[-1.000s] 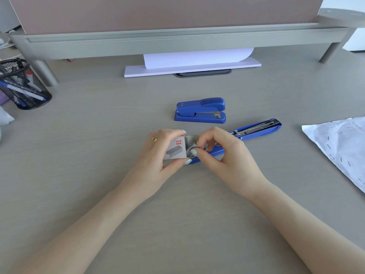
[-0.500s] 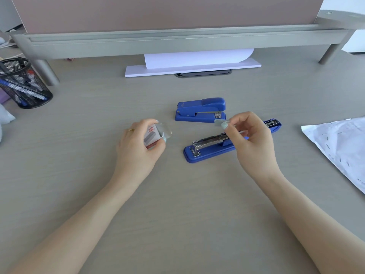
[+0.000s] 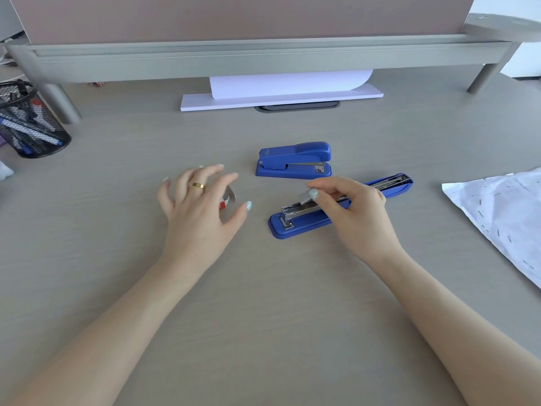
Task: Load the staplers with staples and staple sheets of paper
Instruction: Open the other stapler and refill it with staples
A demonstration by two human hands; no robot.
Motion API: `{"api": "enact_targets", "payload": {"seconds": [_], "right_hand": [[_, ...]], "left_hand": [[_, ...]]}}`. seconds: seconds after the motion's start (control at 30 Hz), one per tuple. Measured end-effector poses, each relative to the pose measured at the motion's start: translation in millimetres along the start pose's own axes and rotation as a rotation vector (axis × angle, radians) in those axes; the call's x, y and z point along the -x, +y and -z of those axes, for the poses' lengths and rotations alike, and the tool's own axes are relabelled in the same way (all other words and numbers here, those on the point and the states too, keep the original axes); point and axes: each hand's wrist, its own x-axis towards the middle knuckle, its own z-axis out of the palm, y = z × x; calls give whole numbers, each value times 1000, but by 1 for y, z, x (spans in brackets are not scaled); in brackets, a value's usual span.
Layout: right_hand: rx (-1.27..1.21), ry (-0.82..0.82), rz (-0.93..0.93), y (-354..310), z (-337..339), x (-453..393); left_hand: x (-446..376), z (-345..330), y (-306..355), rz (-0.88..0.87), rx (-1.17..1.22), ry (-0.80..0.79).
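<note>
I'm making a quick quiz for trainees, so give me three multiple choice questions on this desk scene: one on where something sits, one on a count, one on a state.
1. Where is the mesh pen cup?
A. Far left of the desk
B. Between the staplers
C. On the stapled sheet

2. How many blue staplers are on the desk?
A. One
B. Two
C. Four

3. What state is the long stapler in?
A. Shut
C. Upside down
B. Opened out flat, metal channel exposed

Answers:
1 A, it stands at the left edge, far from the closed stapler.
2 B, one closed, one opened.
3 B, the right hand holds a staple strip over its channel; the left hand is spread above the staple box.
</note>
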Motion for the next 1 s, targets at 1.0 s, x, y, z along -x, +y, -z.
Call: {"api": "enact_targets", "payload": {"seconds": [1.0], "right_hand": [[32,-60,44,9,-3,-3]], "left_hand": [[4,-15,34,-101,306,-151]]}}
